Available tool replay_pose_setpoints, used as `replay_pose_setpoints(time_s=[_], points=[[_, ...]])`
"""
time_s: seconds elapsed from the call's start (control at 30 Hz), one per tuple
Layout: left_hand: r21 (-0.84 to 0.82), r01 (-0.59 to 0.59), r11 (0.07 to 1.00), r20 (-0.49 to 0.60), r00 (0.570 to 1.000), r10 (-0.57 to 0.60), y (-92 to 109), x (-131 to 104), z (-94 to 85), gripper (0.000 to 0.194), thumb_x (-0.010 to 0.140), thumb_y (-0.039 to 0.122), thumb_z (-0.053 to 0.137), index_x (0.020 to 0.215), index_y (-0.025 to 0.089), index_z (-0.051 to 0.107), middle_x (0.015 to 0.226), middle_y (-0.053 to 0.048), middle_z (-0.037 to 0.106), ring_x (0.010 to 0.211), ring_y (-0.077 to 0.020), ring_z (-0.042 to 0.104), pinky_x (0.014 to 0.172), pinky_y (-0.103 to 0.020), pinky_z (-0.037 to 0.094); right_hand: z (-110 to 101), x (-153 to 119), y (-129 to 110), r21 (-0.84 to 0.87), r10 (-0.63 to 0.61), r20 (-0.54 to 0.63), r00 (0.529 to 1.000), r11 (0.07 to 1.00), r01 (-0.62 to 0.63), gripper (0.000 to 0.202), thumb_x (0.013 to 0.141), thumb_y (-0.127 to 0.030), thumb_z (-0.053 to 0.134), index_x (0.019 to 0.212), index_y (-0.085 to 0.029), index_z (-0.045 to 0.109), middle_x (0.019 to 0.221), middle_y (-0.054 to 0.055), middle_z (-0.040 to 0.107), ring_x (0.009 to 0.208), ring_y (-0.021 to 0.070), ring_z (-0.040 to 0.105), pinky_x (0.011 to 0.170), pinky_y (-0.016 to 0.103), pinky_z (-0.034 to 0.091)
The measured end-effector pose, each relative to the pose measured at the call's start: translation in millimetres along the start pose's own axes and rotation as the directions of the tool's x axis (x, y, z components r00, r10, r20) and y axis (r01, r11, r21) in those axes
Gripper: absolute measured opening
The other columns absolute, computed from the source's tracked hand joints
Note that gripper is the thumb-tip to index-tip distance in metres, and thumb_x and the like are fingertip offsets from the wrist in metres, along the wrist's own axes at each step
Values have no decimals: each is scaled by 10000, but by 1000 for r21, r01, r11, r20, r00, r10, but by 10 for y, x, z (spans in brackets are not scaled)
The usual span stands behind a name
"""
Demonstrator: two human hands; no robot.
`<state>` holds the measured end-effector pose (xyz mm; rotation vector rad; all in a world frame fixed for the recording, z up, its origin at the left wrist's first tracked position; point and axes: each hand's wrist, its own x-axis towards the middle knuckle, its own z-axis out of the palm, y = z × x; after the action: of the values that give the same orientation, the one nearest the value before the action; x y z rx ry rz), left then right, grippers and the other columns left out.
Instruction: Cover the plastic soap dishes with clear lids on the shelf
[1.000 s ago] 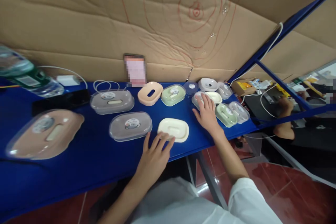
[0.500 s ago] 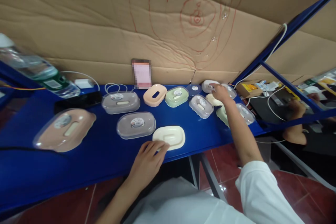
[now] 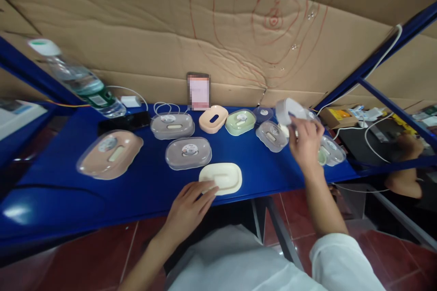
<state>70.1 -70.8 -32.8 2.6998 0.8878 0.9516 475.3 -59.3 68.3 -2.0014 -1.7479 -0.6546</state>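
Note:
On the blue table, a cream oval dish [image 3: 227,176], like a soap dish, lies near the front edge. My left hand [image 3: 191,202] has its curled fingers and thumb over the left rim of that dish. Farther right, my right hand [image 3: 307,143] grips a pale grey oval dish [image 3: 290,108], which is raised and tilted; a slot-like opening shows in it. Beneath that hand, a cream piece [image 3: 283,131] and a green dish [image 3: 322,157] are partly hidden. A grey dish with a clear lid [image 3: 272,136] sits to the left of my right hand.
Several lidded dishes stand around, including a pink one [image 3: 111,154], a grey one [image 3: 188,153] and a green one [image 3: 241,122]. An open peach dish [image 3: 213,119] is at the back. A water bottle [image 3: 92,88] leans at left. Another person's arm [image 3: 406,163] shows at right.
My right hand has lifted the pale grey dish off the table and drawn it nearer, tilting it. The left hand stays at the cream dish. The view has shifted slightly.

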Motion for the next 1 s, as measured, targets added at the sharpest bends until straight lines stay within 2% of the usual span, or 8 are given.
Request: replay_pose_setpoints(time_s=[0.1, 0.2, 0.33, 0.43, 0.5, 0.63, 0.8, 1.0], points=[[17, 28, 999, 0, 1000, -28, 25, 12, 49, 372, 1068, 247, 597, 1430, 295, 668, 1463, -99, 704, 1235, -257, 749, 1019, -403, 651, -143, -595, -558, 138, -231, 7, 973, 964, 227, 580, 1096, -235, 521, 1647, -399, 443, 1258, 64, 782, 1194, 295, 712, 1264, 603, 271], [29, 53, 998, -2, 999, -52, 53, 17, 70, 482, 1068, 282, 600, 1547, 313, 570, 1591, -143, 600, 1236, -271, 754, 947, -383, 684, -101, -954, -1033, 276, -357, 47, 933, 902, 332, 724, 1087, -158, 514, 1706, -465, 296, 1227, 10, 797, 1132, 269, 736, 1251, 594, 314], [71, 23, 997, -12, 1000, -22, 70, 11, 43, 555, 1030, 258, 667, 1567, 341, 551, 1624, -155, 563, 1330, -319, 706, 1026, -450, 663, -10, -1067, -1360, 293, -490, 162, 857, 853, 432, 631, 1081, -141, 493, 1606, -491, 494, 1310, -28, 772, 1173, 259, 727, 1153, 538, 485], [82, -32, 996, -18, 999, 34, 51, 3, 8, 541, 1017, 249, 693, 1541, 317, 576, 1626, -134, 571, 1496, -347, 572, 1168, -515, 580, -1, -1053, -1434, 286, -568, 215, 794, 814, 505, 565, 1075, -121, 499, 1540, -429, 592, 1378, -19, 737, 1181, 253, 709, 1111, 498, 529], [67, -43, 997, -25, 999, 45, 40, 0, -2, 511, 1023, 259, 693, 1522, 276, 586, 1606, -132, 594, 1525, -335, 543, 1195, -505, 562, -3, -1055, -1463, 328, -590, 208, 780, 793, 513, 539, 1068, -96, 505, 1540, -340, 598, 1370, 23, 738, 1169, 261, 699, 1089, 494, 524], [55, -72, 996, -38, 997, 74, 47, 13, 11, 410, 1044, 239, 660, 1453, 225, 631, 1521, -121, 672, 1484, -306, 589, 1183, -470, 578, 3, -1085, -1526, 396, -605, 143, 783, 760, 515, 433, 1084, -119, 531, 1495, -217, 623, 1292, 77, 769, 1143, 256, 697, 1076, 481, 500], [38, -66, 997, -80, 994, 69, 28, 30, -3, 245, 1042, 178, 640, 1268, 230, 719, 1375, -80, 759, 1362, -267, 687, 1179, -453, 588, -29, -1073, -1417, 443, -603, 149, 784, 749, 492, 415, 1125, -300, 560, 1532, -223, 581, 1409, 111, 738, 1325, 260, 660, 1199, 521, 414], [32, -69, 997, -41, 997, 70, 3, 23, -36, 152, 1049, 180, 636, 1168, 210, 724, 1322, -81, 768, 1326, -253, 701, 1222, -461, 547, 73, -1190, -1162, 484, -559, 147, 816, 761, 433, 420, 1107, -176, 550, 1523, -216, 589, 1470, 103, 714, 1446, 247, 603, 1163, 439, 483]])
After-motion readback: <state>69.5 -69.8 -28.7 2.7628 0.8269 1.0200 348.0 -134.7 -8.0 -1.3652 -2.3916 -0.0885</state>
